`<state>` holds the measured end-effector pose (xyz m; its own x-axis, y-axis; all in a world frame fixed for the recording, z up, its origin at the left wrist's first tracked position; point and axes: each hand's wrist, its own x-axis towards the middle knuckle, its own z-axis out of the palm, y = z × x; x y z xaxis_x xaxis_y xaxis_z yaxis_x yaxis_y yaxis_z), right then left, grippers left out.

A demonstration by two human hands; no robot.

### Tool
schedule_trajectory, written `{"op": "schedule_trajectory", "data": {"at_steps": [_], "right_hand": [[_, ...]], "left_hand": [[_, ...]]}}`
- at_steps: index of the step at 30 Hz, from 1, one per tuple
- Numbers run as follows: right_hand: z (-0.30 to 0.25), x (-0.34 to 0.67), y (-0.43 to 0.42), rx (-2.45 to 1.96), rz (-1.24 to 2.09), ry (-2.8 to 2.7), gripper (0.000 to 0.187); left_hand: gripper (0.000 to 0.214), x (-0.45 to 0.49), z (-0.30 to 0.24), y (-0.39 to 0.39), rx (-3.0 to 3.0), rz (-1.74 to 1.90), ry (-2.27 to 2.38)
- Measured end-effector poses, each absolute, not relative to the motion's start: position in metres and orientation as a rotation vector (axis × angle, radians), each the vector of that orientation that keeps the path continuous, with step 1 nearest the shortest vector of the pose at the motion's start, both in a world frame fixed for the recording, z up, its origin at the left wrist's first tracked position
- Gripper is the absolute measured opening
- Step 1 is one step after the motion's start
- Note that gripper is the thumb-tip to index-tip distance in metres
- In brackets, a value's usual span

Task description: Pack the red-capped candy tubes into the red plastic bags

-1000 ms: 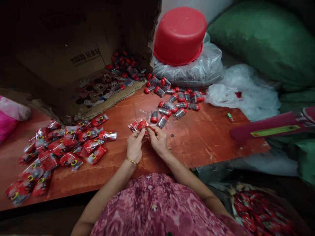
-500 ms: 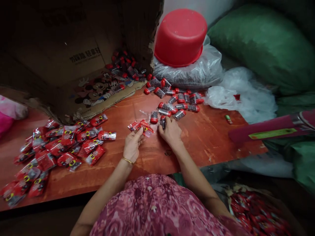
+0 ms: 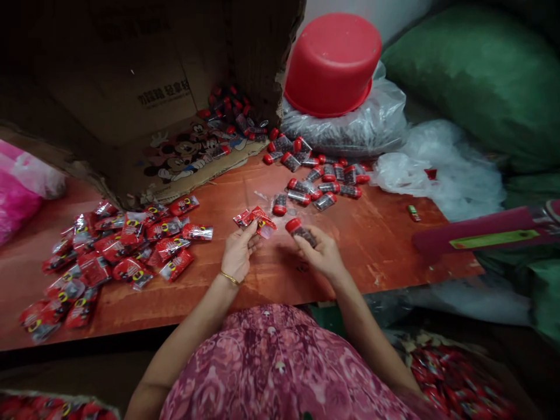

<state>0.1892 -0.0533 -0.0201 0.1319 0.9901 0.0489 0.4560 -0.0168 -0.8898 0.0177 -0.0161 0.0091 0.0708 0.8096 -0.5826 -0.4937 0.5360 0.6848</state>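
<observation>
My left hand [image 3: 237, 252] pinches red printed plastic packets [image 3: 263, 223] between thumb and fingers, just above the table. To its right, my right hand [image 3: 321, 251] is closed around a small clear container with a red cap [image 3: 294, 226] and dark contents. The container is tilted, cap toward the packets, and apart from them. Several similar red-capped containers [image 3: 326, 201] lie loose on the table beyond my hands. A heap of filled red packets [image 3: 131, 271] is on the left of the table.
An open cardboard box [image 3: 161, 140] stands at the back left with more containers inside. A red tub [image 3: 335, 64] sits upside down on a clear plastic bag [image 3: 350, 125]. A magenta bar [image 3: 476, 230] juts over the red table [image 3: 371, 256] from the right.
My right hand has lifted a container off the table and turned it so its red cap points up and left. My left hand still holds the packets. The view has shifted slightly.
</observation>
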Motion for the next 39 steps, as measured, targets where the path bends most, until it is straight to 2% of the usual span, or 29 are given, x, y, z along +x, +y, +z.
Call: {"op": "schedule_trajectory", "data": {"at_steps": [3, 7, 17, 26, 31, 36, 39], "right_hand": [[-0.005, 0.177, -0.071, -1.466, 1.042, -1.453, 0.023], [0.003, 0.167, -0.074, -1.44, 1.096, -1.458, 0.02], [0.009, 0.166, -0.068, -1.407, 1.353, -1.288, 0.021], [-0.005, 0.164, -0.064, -1.346, 1.272, -1.154, 0.027], [-0.011, 0.159, -0.063, -1.238, 1.324, -1.13, 0.026], [-0.02, 0.142, -0.065, -1.225, 1.144, -0.953, 0.026], [-0.022, 0.133, -0.065, -1.19, 1.17, -0.855, 0.027]], "left_hand": [[0.031, 0.018, 0.009, -0.017, 0.379, 0.994, 1.116], [0.034, 0.019, 0.008, -0.019, 0.485, 1.007, 1.14], [0.023, 0.016, 0.004, -0.019, 0.86, 1.145, 1.166], [0.033, 0.02, 0.003, -0.019, 0.743, 1.064, 1.049], [0.032, 0.026, 0.002, -0.021, 0.595, 1.051, 0.989], [0.032, 0.031, 0.001, -0.028, 0.506, 1.084, 0.947], [0.031, 0.036, 0.0, -0.033, 0.426, 1.142, 0.93]]}}
